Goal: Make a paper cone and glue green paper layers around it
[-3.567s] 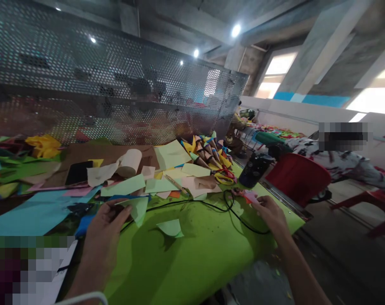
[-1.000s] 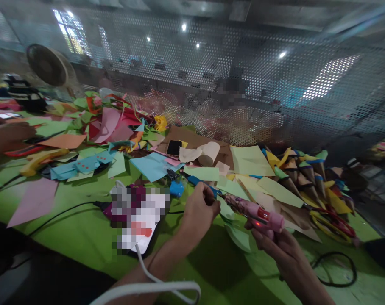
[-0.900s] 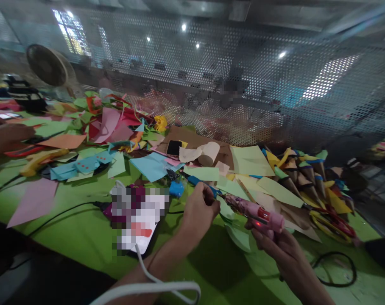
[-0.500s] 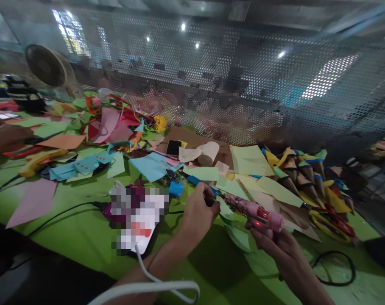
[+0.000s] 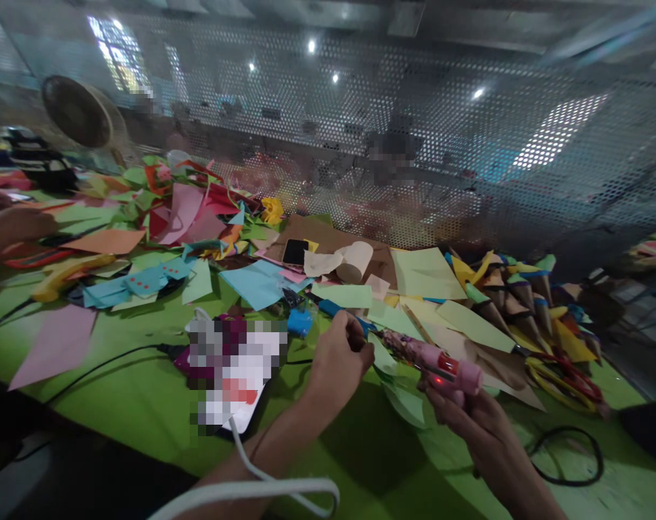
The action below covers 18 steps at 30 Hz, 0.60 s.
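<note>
My right hand [image 5: 472, 419] grips a pink glue gun [image 5: 433, 357] with a red light on its body; the nozzle points left toward my left hand. My left hand [image 5: 339, 361] is closed in a pinch on a pale green paper piece [image 5: 383, 355], held just at the gun's tip above the green table cover [image 5: 144, 390]. More pale green cut pieces [image 5: 407, 404] lie under both hands. The gun's black cord [image 5: 569, 455] loops on the table at the right.
Coloured paper sheets and scraps [image 5: 187, 217] cover the table. Paper cones [image 5: 512, 292] are stacked at right beside scissors [image 5: 563, 375]. A phone [image 5: 294, 251] and a paper roll [image 5: 355, 261] lie on brown card. Another person's hand [image 5: 8, 227] rests far left. A perforated metal screen [image 5: 360, 144] stands behind.
Since 3.6 s ago my view turned left and my right hand took up the glue gun. Over the last second both hands have held almost still.
</note>
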Each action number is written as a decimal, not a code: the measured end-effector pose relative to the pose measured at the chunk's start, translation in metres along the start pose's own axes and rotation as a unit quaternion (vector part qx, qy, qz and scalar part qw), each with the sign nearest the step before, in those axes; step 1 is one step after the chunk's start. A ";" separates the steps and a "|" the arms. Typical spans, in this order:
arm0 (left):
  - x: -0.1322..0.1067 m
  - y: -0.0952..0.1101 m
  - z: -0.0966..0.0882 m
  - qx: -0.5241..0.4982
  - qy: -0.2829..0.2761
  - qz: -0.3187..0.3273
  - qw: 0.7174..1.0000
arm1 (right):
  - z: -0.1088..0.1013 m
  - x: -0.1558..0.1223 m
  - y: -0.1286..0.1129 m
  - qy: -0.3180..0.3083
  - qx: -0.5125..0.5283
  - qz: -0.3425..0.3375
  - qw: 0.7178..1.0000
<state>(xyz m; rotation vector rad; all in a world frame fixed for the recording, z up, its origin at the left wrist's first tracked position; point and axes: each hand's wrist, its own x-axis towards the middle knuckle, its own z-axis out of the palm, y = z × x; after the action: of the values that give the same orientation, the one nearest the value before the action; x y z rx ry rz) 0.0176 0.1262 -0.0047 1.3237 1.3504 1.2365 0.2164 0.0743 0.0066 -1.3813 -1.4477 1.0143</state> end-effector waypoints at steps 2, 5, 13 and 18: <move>0.000 0.000 0.000 0.004 0.002 0.001 1.000 | 0.001 0.001 0.000 -0.004 0.003 -0.001 1.000; 0.001 0.001 0.000 0.011 0.015 0.003 1.000 | 0.001 0.001 0.001 -0.007 -0.003 -0.004 1.000; 0.005 -0.001 -0.001 -0.003 0.031 0.012 0.999 | 0.000 -0.001 -0.001 -0.002 -0.018 0.007 1.000; 0.004 -0.001 0.000 -0.014 0.025 0.007 1.000 | 0.000 -0.001 -0.001 0.009 -0.025 0.000 1.000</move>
<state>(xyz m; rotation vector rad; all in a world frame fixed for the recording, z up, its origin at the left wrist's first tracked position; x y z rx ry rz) 0.0166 0.1303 -0.0058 1.2918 1.3559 1.3013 0.2161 0.0730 0.0072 -1.4225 -1.4682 0.9682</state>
